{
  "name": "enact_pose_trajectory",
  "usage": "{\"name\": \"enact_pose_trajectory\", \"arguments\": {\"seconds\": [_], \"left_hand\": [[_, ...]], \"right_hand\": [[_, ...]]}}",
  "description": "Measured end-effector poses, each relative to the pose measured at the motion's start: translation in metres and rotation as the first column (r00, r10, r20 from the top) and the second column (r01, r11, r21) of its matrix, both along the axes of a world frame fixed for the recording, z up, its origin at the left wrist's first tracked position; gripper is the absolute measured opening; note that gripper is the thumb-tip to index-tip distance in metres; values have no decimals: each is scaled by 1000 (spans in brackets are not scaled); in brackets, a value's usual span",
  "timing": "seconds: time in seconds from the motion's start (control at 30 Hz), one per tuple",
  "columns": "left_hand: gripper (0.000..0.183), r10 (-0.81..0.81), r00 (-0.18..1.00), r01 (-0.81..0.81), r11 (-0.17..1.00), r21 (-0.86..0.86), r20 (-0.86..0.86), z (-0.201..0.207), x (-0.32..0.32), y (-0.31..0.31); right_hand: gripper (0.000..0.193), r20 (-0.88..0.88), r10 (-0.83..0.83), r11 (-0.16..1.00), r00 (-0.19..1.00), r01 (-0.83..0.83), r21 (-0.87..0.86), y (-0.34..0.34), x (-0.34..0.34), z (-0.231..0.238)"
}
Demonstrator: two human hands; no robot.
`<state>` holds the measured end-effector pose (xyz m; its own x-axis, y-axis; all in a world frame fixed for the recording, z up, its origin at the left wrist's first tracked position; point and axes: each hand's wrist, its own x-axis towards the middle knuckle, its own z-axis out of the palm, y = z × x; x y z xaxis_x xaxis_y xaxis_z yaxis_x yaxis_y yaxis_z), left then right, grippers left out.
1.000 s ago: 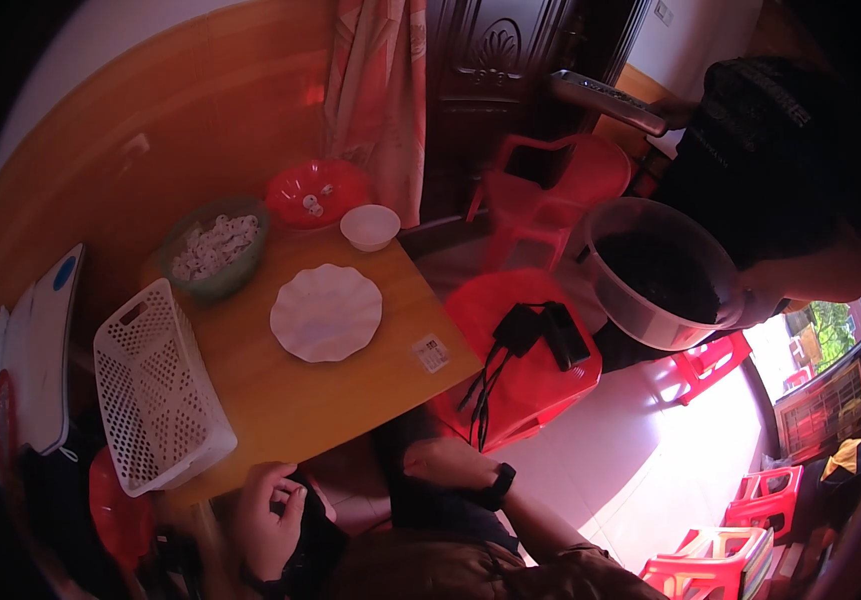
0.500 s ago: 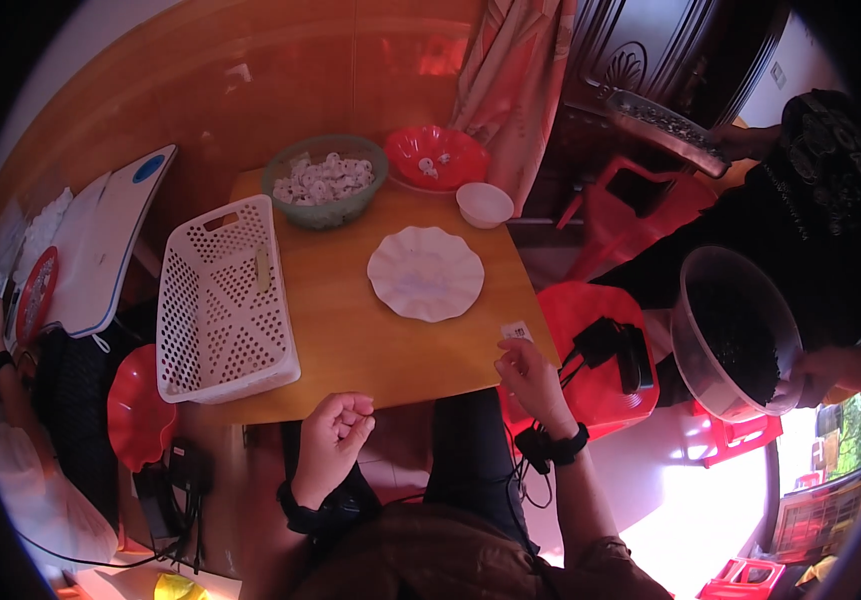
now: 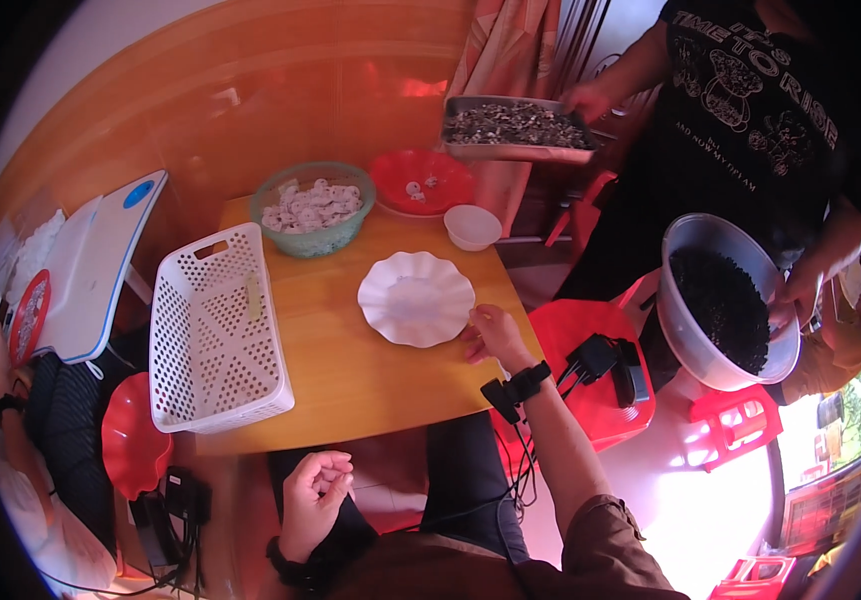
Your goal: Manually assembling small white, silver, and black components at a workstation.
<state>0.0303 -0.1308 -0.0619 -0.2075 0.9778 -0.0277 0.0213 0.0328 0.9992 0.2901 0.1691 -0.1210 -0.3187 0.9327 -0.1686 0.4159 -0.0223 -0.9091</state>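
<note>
A white plate with a wavy rim lies on the wooden table in front of me. My right hand is at its right edge, fingers apart and bent; whether they touch the rim I cannot tell. Below the table's front edge, my left hand hovers with loosely curled fingers, thumb apart, and holds nothing visible. A white perforated basket stands at the table's left, with a pale strip inside. Behind it is a green bowl of small white pieces with dark spots. A small white bowl sits at the back right.
A red dish stands at the back. At right, a person holds a metal tray of dark and pale bits and a clear tub of dark grains. Black devices lie on a red stool. Another person works at far left by a white folding table.
My right hand has moved forward to the plate's edge. The person at right has brought the metal tray left, towards the table's back corner. My view has shifted slightly.
</note>
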Motion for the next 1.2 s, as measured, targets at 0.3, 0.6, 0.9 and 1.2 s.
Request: {"name": "enact_pose_trajectory", "arguments": {"seconds": [0.3, 0.6, 0.9, 1.2], "left_hand": [[19, -16, 997, 18, 999, 28, -75, -11, 2, 3], [20, -82, 994, 81, 997, -7, -73, -11, 6, 7], [21, -82, 988, 87, 996, -29, 129, -12, 1, 32], [55, 41, 932, 29, 982, -186, 360, -24, 23, 114]], "right_hand": [[23, -27, -168, 975, 985, 162, -153, 3, -20, 11], [18, -115, -226, 950, 967, 193, -245, -12, 1, 23], [16, -186, -272, 929, 944, 208, -306, -23, 37, 34], [19, -215, -77, 950, 974, 6, -312, -46, 26, 32]]}}
